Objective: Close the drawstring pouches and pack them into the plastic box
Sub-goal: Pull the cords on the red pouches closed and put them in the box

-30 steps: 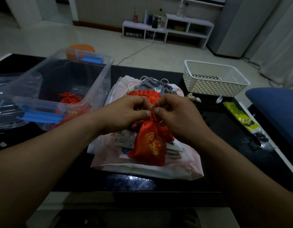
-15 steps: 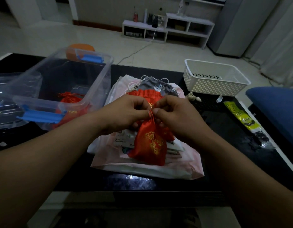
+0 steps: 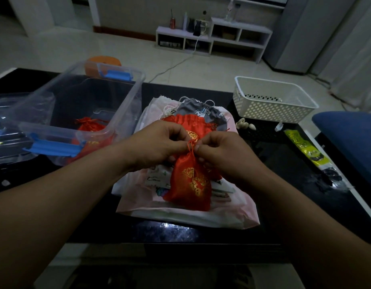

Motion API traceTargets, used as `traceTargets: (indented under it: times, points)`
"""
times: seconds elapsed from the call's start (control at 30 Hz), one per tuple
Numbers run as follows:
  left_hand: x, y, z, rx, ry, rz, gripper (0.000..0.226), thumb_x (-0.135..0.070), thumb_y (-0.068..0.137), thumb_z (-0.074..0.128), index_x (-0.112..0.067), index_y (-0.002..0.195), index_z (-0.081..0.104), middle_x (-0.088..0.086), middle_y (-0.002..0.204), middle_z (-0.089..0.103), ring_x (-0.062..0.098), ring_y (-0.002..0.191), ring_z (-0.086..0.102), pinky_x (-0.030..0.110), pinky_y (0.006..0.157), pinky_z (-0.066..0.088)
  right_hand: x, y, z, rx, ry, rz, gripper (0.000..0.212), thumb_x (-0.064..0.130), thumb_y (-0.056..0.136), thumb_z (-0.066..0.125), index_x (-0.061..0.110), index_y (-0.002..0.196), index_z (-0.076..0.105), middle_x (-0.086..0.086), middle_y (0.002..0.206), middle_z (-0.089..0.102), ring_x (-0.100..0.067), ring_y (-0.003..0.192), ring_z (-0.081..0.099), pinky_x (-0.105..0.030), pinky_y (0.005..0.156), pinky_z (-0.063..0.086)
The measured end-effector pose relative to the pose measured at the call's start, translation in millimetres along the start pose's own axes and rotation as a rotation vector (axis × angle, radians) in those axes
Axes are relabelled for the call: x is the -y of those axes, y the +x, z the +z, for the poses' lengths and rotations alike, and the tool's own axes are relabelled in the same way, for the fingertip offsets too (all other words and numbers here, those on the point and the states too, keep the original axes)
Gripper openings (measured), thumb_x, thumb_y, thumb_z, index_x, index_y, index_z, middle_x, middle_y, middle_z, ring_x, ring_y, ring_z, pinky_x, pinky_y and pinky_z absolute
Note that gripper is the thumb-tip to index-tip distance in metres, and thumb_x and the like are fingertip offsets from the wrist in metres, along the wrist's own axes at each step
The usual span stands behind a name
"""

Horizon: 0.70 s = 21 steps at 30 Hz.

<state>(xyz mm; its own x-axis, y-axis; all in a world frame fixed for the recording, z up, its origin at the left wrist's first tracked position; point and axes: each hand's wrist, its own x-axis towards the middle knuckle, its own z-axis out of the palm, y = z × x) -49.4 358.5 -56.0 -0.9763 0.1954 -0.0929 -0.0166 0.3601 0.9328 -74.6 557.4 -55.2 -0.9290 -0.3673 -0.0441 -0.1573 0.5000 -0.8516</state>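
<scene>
Right of clear plastic box, red gold-embroidered satin pouch: neck cinched, cord pinched in grip of left hand and right hand. Red pouches packed in box. Pile of fabric pouches beside box not yet packed.

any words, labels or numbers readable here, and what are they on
No text can be read.
Gold embroidery on the held red pouch: shape unclear, cannot read.
Dark print on the yellow packet: too blurred.
Print on the grey pouch: a picture, no legible words.
Red can on the far shelf: too small.
</scene>
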Motion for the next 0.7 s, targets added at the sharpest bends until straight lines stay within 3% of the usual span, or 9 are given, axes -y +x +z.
traceTargets:
  times: [0.17,0.27,0.4,0.6,0.7]
  points:
    - [-0.7,-0.4,3.1,0.006,0.062,0.023,0.007,-0.015,0.097,0.068,-0.014,0.09,0.069,-0.004,0.073,0.067,0.008,0.063,0.063,0.023,0.061,0.054,3.4,-0.8,1.0,0.013,0.067,0.023,0.017,0.015,0.094,0.069,0.02,0.078,0.073,-0.005,0.073,0.072,-0.017,0.065,0.062,-0.039,0.065,0.051]
    - [-0.8,-0.7,2.8,-0.015,0.083,0.029,0.008,-0.014,0.097,0.068,-0.013,0.089,0.068,-0.004,0.071,0.066,0.008,0.062,0.062,0.021,0.058,0.053,5.1,-1.1,0.0,0.067,0.155,0.06,0.02,0.027,0.1,0.066,0.018,0.084,0.074,-0.007,0.078,0.071,-0.017,0.07,0.062,-0.037,0.071,0.051]
    - [-1.7,-1.3,2.7,0.007,0.077,0.029,0.008,-0.014,0.097,0.068,-0.013,0.089,0.068,-0.003,0.073,0.067,0.008,0.063,0.063,0.022,0.06,0.054,3.3,-0.5,1.6,0.032,0.119,0.024,0.024,0.027,0.1,0.067,0.018,0.079,0.072,-0.005,0.07,0.069,-0.014,0.062,0.061,-0.036,0.064,0.049]
    - [-3.0,-0.7,-2.1,0.123,-0.165,-0.107,0.011,-0.009,0.101,0.06,-0.01,0.092,0.068,-0.001,0.075,0.068,0.006,0.064,0.063,0.019,0.059,0.052,4.4,-0.7,1.0,-0.015,-0.014,-0.119,0.021,0.027,0.098,0.069,0.017,0.08,0.068,0.002,0.067,0.066,-0.011,0.061,0.059,-0.036,0.062,0.048]
    - [-0.9,-1.4,-6.5,0.196,-0.264,-0.168,0.02,-0.012,0.104,0.053,-0.011,0.091,0.069,-0.001,0.074,0.066,0.007,0.066,0.062,0.024,0.064,0.051,1.8,-0.4,0.0,0.013,-0.04,-0.164,0.02,0.027,0.099,0.068,0.019,0.08,0.067,0.006,0.066,0.063,-0.007,0.058,0.054,-0.032,0.06,0.044]
